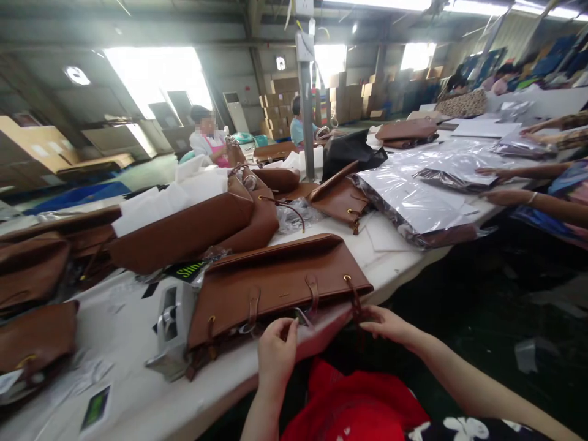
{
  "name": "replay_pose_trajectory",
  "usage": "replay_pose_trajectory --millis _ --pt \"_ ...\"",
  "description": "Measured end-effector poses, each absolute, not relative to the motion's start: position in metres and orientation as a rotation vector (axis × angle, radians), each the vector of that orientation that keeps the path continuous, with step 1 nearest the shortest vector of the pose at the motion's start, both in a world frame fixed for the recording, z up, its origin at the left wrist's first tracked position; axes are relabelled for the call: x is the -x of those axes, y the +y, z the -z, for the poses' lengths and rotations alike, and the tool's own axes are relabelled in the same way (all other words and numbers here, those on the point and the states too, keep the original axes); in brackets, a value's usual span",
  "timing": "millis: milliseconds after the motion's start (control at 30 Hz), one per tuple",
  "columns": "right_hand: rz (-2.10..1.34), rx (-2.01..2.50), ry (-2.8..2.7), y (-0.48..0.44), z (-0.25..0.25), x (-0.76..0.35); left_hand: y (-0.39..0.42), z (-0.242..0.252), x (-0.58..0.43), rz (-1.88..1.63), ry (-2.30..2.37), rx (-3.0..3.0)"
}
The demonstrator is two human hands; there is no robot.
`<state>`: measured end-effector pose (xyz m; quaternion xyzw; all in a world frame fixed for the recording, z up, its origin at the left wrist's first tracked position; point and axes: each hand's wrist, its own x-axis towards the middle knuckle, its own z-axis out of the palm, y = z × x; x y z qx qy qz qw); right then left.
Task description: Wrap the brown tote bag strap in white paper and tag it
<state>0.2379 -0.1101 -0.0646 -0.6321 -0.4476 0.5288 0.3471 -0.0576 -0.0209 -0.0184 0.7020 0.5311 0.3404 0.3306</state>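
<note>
A brown leather handbag (pixel 275 282) lies on its side on the white table in front of me, with two strap tabs and gold eyelets along its near part. My left hand (pixel 278 349) is closed in a pinch at the bag's near edge, on a small tag with a pale edge (pixel 302 317); its details are blurred. My right hand (pixel 386 324) is closed around a dark brown leather strap (pixel 356 303), which hangs from the eyelet at the bag's right end. Just left of the bag stands a tape dispenser-like grey object (pixel 173 324).
More brown bags (pixel 184 236) with white paper are piled behind and left. A small printed card (pixel 95 407) lies near the front left. Plastic-wrapped packages (pixel 413 190) cover the right side, where a co-worker's hands (pixel 505 196) rest. A metal post (pixel 305 110) rises behind.
</note>
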Motion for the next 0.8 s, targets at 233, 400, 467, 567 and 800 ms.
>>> replay_pose_trajectory --millis 233,400,467,567,800 --pt "-1.367 1.668 -0.991 -0.096 0.053 -0.218 -0.028 0.021 0.068 -0.901 1.415 -1.879" --pt "-1.302 1.689 -0.930 -0.097 0.035 -0.219 -0.037 0.022 0.066 -0.867 1.372 -1.960" --pt "-1.299 1.662 -0.946 -0.098 0.026 -0.221 -0.041 0.017 0.063 -0.852 1.345 -1.993" --pt "-1.297 1.642 -0.991 -0.097 0.015 -0.223 -0.046 0.011 0.057 -0.849 1.429 -2.055" --pt "-1.271 1.662 -1.047 -0.095 0.034 -0.227 -0.031 0.023 0.038 -0.559 1.913 -2.087"
